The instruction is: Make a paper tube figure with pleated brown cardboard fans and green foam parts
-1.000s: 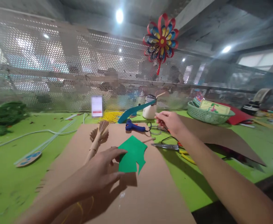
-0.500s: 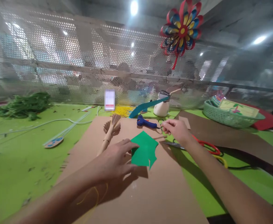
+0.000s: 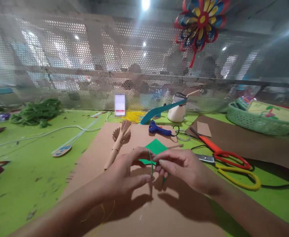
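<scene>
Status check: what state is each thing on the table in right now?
green paper, pinched between left hand and right hand, partly lifted
glue gun, lying on the cardboard, untouched
red scissors, lying flat, blades shut
white pot, upright, stick in it
green basket, upright, cards inside

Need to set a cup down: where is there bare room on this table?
Mostly bare: green tabletop between the white cords and the light brown cardboard sheet; the dark brown sheet before the green mesh basket. Crowded: beyond the green paper cutout, with blue glue gun, red-handled scissors, yellow-handled scissors.
</scene>
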A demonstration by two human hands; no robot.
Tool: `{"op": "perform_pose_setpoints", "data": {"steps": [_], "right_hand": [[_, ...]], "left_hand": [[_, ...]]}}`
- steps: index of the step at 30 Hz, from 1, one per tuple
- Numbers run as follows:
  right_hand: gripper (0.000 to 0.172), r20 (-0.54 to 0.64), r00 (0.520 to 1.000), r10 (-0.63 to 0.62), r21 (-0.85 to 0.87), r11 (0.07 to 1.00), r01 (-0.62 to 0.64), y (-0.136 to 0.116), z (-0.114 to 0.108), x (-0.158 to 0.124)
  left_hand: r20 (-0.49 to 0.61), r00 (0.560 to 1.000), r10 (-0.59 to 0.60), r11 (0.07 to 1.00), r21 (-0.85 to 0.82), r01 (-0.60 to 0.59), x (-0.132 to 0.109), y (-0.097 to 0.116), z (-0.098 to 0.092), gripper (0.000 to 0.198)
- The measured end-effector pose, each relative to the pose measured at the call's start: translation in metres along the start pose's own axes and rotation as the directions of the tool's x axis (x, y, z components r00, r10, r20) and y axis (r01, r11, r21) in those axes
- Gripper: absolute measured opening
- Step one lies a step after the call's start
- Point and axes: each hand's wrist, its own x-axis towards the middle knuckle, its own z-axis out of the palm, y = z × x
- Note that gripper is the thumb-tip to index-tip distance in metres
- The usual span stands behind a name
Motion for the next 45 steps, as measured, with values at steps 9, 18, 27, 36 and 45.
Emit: {"op": "perform_pose_setpoints", "data": {"steps": [9, 18, 27, 36, 45], "right_hand": [[0.007, -0.101, 0.995, -0.025, 0.103, 0.994, 0.035, -0.005, 0.023, -0.002], [0.022, -0.135, 0.977, 0.165, 0.56, 0.826, -0.062, -0.004, 0.028, 0.002], [0.036, -0.23, 0.955, 0.189, 0.429, 0.9, -0.076, -0.002, 0.026, 0.001], [0.023, -0.255, 0.951, 0.173, 0.369, 0.927, -0.07, -0.004, 0.023, 0.001], [0.02, -0.306, 0.939, 0.155, 0.306, 0.95, -0.057, 0.003, 0.019, 0.005]], "left_hand": [[0.011, 0.998, 0.061, 0.994, 0.09, -0.062, -0.007, 0.015, 0.003, 0.037], [-0.082, 0.994, 0.075, 0.969, 0.243, -0.053, -0.007, 0.012, 0.01, 0.056], [-0.036, 0.999, 0.001, 0.991, 0.13, 0.004, -0.011, 0.006, 0.008, 0.063], [-0.119, 0.991, -0.056, 0.998, 0.007, 0.058, -0.009, -0.003, 0.008, 0.06], [-0.138, 0.99, 0.016, 0.986, 0.168, 0.008, -0.005, -0.006, -0.003, 0.054]]}}
